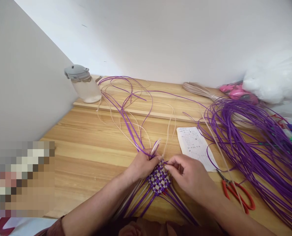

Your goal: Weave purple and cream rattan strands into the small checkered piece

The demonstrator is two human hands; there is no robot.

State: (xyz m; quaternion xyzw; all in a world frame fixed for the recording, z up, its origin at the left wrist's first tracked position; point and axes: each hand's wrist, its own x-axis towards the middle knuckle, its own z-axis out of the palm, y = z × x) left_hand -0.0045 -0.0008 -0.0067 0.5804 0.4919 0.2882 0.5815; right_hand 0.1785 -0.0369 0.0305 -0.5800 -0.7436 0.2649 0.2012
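A small woven patch [158,179] of purple and cream strips, in a checker pattern, lies on the wooden table [87,154] near the front edge. My left hand [142,164] pinches purple and cream strips at the patch's upper left edge. My right hand [189,175] grips strips at its upper right edge, fingertips touching the weave. Loose purple strips [126,108] fan away from the patch toward the back of the table, and more run off toward me.
A big coil of purple strips [254,144] fills the right side. Red-handled scissors [238,193] lie beside it, a written paper note [195,147] behind my right hand. A clear water bottle [83,83] stands at the back left. Pink items [235,91] and white bag [276,75] sit back right.
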